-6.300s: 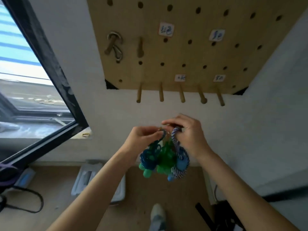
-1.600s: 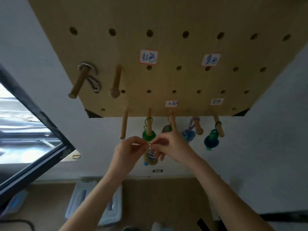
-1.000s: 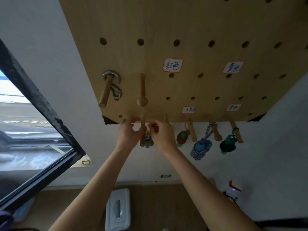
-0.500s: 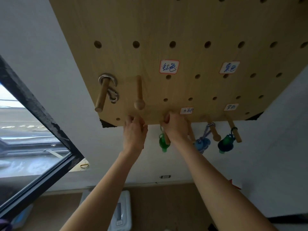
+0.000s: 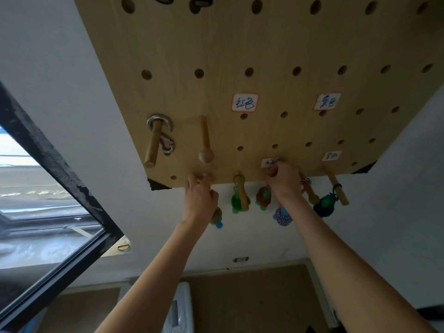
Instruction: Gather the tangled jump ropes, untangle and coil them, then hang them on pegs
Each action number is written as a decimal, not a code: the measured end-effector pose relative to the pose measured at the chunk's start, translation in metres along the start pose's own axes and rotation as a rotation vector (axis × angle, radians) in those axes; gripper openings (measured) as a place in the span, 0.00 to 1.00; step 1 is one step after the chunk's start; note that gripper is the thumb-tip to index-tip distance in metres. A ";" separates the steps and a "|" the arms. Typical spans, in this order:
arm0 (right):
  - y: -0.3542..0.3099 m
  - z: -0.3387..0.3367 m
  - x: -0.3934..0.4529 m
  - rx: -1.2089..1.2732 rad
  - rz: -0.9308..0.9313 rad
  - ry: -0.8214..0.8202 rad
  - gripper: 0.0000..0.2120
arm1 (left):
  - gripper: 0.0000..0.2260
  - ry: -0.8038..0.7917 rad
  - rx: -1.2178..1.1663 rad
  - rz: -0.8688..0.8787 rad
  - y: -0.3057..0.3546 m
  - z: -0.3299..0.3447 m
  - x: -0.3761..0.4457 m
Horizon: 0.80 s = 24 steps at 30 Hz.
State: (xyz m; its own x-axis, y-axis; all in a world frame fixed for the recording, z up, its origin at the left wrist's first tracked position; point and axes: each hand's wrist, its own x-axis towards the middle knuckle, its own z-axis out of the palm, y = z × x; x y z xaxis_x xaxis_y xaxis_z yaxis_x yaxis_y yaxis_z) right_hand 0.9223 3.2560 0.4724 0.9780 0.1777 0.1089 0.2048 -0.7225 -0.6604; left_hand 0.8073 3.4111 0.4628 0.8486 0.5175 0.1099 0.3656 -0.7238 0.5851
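Both hands up at pegboard [image 5: 276, 44] bottom row. Left hand [image 5: 200, 200] curls round a peg, bundle [image 5: 216, 216] below it. Right hand [image 5: 284, 179] grips another peg, covering a label. Coiled ropes [image 5: 237, 200] hang on neighbouring pegs. Handwritten labels [image 5: 245, 102] unreadable.

Pegboard [image 5: 276, 56] bottom row crowded: five pegs, each carrying a coiled rope bundle, narrow gaps between. Left hand [image 5: 200, 200] covers the leftmost peg; right hand [image 5: 284, 180] blocks the gap around the middle peg. Above that row, left side: plain peg with metal rings [image 5: 161, 133], and knob-ended peg [image 5: 205, 145] beside it. Upper holes of the pegboard open. Bare wall below the pegboard; window frame [image 5: 60, 169] to its left.
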 end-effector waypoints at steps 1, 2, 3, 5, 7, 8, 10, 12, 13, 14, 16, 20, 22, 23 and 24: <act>-0.001 0.000 0.001 0.012 -0.010 -0.012 0.07 | 0.17 0.012 0.015 0.008 0.001 0.000 -0.004; 0.000 -0.002 0.001 0.020 -0.026 -0.028 0.09 | 0.16 0.036 0.042 0.032 0.003 0.000 -0.007; 0.002 -0.006 -0.001 0.026 -0.043 -0.038 0.10 | 0.16 0.065 0.067 0.070 0.006 0.002 -0.009; 0.009 -0.019 -0.009 0.018 -0.075 -0.025 0.07 | 0.14 0.102 0.062 0.151 0.019 0.006 -0.015; 0.020 -0.039 -0.016 0.002 -0.118 0.011 0.05 | 0.14 0.095 0.020 0.226 0.038 0.014 -0.020; 0.028 -0.049 -0.018 0.008 -0.137 0.026 0.05 | 0.13 0.078 -0.004 0.253 0.049 0.020 -0.022; 0.046 -0.071 -0.019 0.043 -0.130 0.047 0.05 | 0.12 0.032 -0.052 0.303 0.073 0.035 -0.027; 0.068 -0.092 -0.016 0.028 -0.112 0.067 0.06 | 0.12 -0.019 -0.102 0.334 0.098 0.052 -0.031; 0.081 -0.100 -0.015 -0.017 -0.103 0.069 0.06 | 0.11 -0.041 -0.131 0.334 0.111 0.061 -0.032; 0.094 -0.107 -0.012 -0.059 -0.083 0.065 0.07 | 0.11 -0.057 -0.147 0.333 0.122 0.071 -0.032; 0.118 -0.116 -0.008 -0.063 -0.017 0.014 0.10 | 0.10 -0.107 -0.120 0.312 0.142 0.092 -0.030; 0.141 -0.111 0.008 0.019 0.023 -0.104 0.15 | 0.12 -0.147 -0.064 0.145 0.170 0.122 -0.018; 0.142 -0.107 0.019 0.011 0.001 -0.109 0.15 | 0.10 -0.097 -0.089 0.054 0.178 0.129 -0.011; 0.141 -0.106 0.023 0.001 -0.002 -0.113 0.16 | 0.09 -0.077 -0.083 0.020 0.180 0.132 -0.008; 0.141 -0.105 0.027 -0.007 -0.008 -0.113 0.16 | 0.08 -0.048 -0.077 -0.005 0.183 0.135 -0.004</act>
State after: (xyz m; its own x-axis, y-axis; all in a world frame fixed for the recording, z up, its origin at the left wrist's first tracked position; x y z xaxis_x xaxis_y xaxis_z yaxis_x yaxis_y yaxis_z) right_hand 0.9817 3.0889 0.4599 0.9658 0.2576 0.0293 0.2132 -0.7251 -0.6548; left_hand 0.9222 3.2154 0.4611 0.8649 0.4972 0.0692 0.3410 -0.6830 0.6459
